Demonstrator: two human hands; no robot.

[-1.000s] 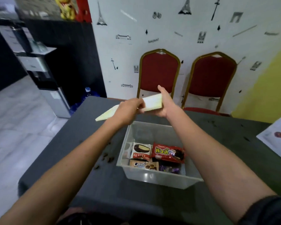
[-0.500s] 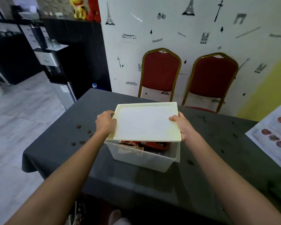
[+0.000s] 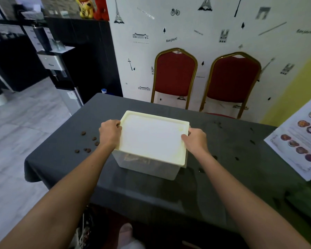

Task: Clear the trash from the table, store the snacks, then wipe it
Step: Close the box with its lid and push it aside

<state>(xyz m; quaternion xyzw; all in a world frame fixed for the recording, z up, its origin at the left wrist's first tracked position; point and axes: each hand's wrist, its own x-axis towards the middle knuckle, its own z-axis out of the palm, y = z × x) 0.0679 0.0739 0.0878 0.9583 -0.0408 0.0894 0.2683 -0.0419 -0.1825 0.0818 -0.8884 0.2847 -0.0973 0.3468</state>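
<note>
The cream lid (image 3: 152, 139) sits flat on top of the clear plastic box (image 3: 147, 167), which stands on the grey tablecloth (image 3: 151, 194) near the middle of the table. Through the box's front wall I can make out something pale inside, too blurred to name. My left hand (image 3: 110, 132) grips the lid's left edge, fingers curled over the rim near its far corner. My right hand (image 3: 196, 140) holds the right edge, thumb lying on the top surface and fingers wrapped down the side. Both forearms reach in from the bottom corners of the view.

To the left of the box, a scatter of small brown crumbs (image 3: 90, 143) lies on the cloth, just beside my left wrist. Darker specks (image 3: 252, 141) dot the cloth to the right of the box. A printed menu sheet (image 3: 298, 141) with round food pictures lies at the table's right edge. Beyond the table, two red chairs (image 3: 174, 76) with gold frames stand against a white wall (image 3: 187, 29) with Paris-themed drawings.
</note>
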